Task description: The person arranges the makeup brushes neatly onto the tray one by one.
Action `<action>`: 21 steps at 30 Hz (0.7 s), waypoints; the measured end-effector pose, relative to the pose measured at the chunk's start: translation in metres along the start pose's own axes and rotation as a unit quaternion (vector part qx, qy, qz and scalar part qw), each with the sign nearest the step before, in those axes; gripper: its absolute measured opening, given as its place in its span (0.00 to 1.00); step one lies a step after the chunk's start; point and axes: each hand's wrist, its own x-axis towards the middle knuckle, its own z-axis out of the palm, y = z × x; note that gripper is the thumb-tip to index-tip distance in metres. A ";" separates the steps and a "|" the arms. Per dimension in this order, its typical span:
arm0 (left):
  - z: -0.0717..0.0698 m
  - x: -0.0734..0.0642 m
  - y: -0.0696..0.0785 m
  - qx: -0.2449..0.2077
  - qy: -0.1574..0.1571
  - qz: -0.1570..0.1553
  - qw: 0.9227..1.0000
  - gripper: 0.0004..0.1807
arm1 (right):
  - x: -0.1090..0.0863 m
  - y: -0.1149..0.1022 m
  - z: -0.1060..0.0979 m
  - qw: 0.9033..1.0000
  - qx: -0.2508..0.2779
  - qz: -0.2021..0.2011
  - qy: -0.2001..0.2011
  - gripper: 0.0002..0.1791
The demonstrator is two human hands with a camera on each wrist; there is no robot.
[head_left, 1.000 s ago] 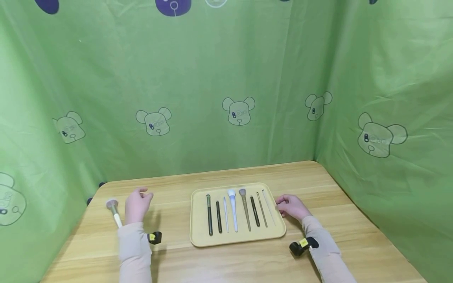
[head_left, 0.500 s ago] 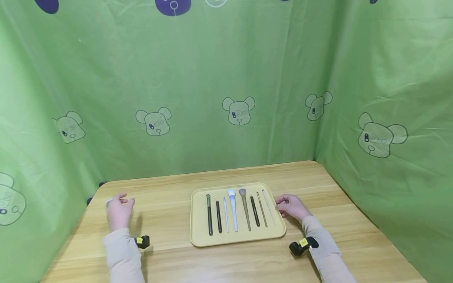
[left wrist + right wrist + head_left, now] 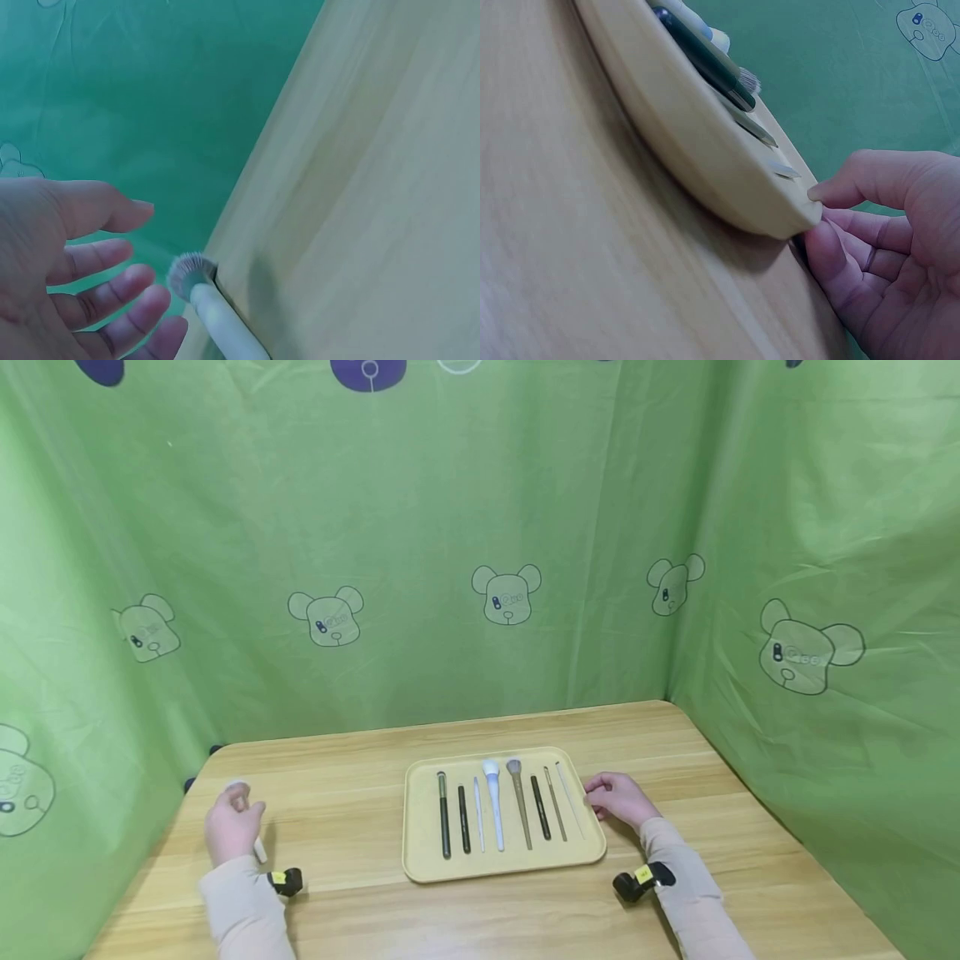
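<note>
At the table's left side, my left hand [image 3: 231, 831] hovers by a makeup brush [image 3: 225, 322] with a white handle and fluffy head. Its fingers are loosely bent and spread, apart from the brush in the left wrist view; in the head view the hand covers most of the handle. My right hand [image 3: 621, 799] pinches the right rim of a yellow tray [image 3: 422, 835] between thumb and fingers. Several makeup brushes lie side by side in that tray, among them a pale blue one [image 3: 495, 806] and a brown one [image 3: 521, 802].
The wooden table [image 3: 360, 910] carries the tray near its middle. Green curtain [image 3: 420, 527] with bear prints hangs behind it and along both sides. A small black camera sits on each wrist.
My left hand has moved left from the brush's right side, passing over it, so the handle now shows at the hand's right. The right hand and tray have stayed put.
</note>
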 end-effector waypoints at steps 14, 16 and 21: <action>0.000 -0.001 -0.016 0.029 -0.028 -0.050 0.998 0.32 | -0.002 -0.002 0.000 1.000 -0.009 -0.001 0.003 0.17; 0.000 -0.002 -0.017 0.031 -0.032 -0.053 0.998 0.31 | -0.002 -0.002 0.000 1.000 -0.008 -0.001 0.004 0.17; 0.000 -0.003 -0.018 0.034 -0.041 -0.057 0.997 0.31 | -0.003 -0.003 -0.001 1.000 -0.007 0.000 0.005 0.17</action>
